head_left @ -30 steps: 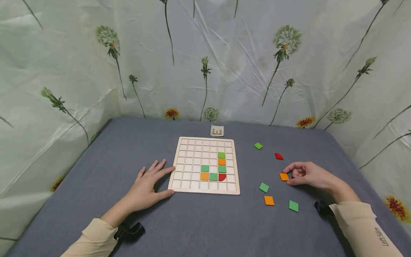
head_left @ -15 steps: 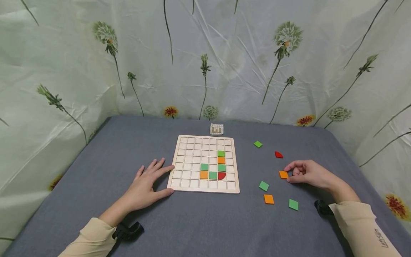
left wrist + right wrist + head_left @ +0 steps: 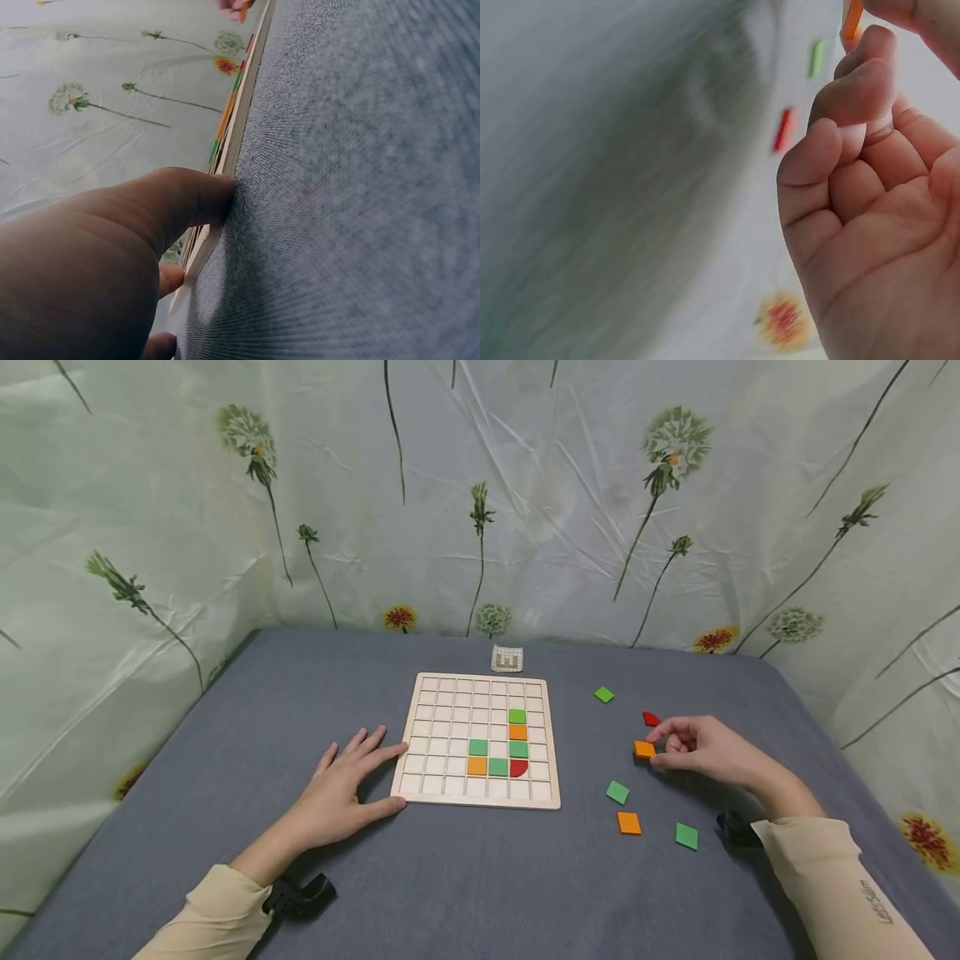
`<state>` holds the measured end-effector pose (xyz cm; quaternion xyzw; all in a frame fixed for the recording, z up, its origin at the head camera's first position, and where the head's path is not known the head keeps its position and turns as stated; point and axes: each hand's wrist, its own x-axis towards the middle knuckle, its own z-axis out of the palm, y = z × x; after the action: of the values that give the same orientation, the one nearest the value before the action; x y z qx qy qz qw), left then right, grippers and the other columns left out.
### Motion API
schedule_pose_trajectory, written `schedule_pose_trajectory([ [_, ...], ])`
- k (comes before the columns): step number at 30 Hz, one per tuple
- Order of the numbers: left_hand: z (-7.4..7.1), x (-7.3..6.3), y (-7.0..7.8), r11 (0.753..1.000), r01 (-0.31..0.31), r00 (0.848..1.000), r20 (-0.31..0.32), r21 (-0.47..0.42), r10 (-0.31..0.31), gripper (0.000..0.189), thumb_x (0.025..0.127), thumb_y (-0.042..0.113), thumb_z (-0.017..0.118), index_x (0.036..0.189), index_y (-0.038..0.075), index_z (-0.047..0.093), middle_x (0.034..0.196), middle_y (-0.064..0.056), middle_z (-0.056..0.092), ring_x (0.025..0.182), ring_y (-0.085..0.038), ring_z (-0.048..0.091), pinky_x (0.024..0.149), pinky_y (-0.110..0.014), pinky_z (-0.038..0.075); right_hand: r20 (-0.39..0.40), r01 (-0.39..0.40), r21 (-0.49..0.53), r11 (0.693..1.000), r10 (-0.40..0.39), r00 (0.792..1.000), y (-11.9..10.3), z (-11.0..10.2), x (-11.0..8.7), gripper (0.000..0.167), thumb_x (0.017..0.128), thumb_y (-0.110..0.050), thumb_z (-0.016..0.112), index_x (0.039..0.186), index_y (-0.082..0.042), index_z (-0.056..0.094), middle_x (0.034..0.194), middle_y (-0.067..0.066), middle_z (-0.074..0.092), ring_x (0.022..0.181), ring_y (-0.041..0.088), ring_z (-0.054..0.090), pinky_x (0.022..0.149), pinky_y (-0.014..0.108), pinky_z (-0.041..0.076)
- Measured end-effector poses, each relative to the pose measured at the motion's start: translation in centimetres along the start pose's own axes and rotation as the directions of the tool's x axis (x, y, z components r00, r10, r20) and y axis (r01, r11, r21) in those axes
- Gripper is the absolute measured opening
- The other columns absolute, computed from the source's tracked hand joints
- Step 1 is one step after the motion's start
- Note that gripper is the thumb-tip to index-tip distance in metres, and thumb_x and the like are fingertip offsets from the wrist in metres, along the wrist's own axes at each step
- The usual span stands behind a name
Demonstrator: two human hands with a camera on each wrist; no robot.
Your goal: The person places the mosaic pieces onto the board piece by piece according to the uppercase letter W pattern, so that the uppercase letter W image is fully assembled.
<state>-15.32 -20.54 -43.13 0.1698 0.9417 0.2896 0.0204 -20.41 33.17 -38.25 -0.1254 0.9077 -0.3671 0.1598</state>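
Between thumb and index finger, my right hand [image 3: 708, 756] pinches an orange square tile [image 3: 643, 749], lifted a little off the cloth; the right wrist view shows only an edge of this orange tile [image 3: 851, 19]. My left hand [image 3: 333, 802] lies spread at the left side of a wooden grid board [image 3: 442, 739], its thumb and a fingertip touching the frame. In the left wrist view the thumb [image 3: 214, 196] rests against the board's edge [image 3: 244, 124]. Green and orange squares and a red quarter-round tile [image 3: 518, 768] sit in the board's cells.
Right of the board lie a light green tile [image 3: 603, 694], a red quarter-round tile [image 3: 651, 718] partly behind my right fingers, green tiles [image 3: 618, 792] [image 3: 686, 836] and an orange tile [image 3: 629, 823]. A small pattern card [image 3: 507, 659] lies behind the board.
My right hand has raised the orange tile from the cloth and carried it left and slightly away from me. The left hand stays at the board's edge.
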Motion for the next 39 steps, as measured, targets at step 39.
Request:
schedule_pose_trajectory([
  [39,-0.2,-0.1,-0.1,1.0,-0.009,1.0,0.005,-0.002,0.009,0.075,0.093,0.041,0.084,0.16,0.025,0.054,0.175,-0.02,0.032,0.164,-0.05,0.02,0.125,-0.077,0.006,0.067,0.178,-0.074,0.981,-0.173,0.983,-12.5,8.1,11.6,0.027,0.093,-0.022,0.084,0.114,-0.009,0.073,0.075,-0.001,0.06,0.065,0.014,0.049,0.064,0.027,0.041],
])
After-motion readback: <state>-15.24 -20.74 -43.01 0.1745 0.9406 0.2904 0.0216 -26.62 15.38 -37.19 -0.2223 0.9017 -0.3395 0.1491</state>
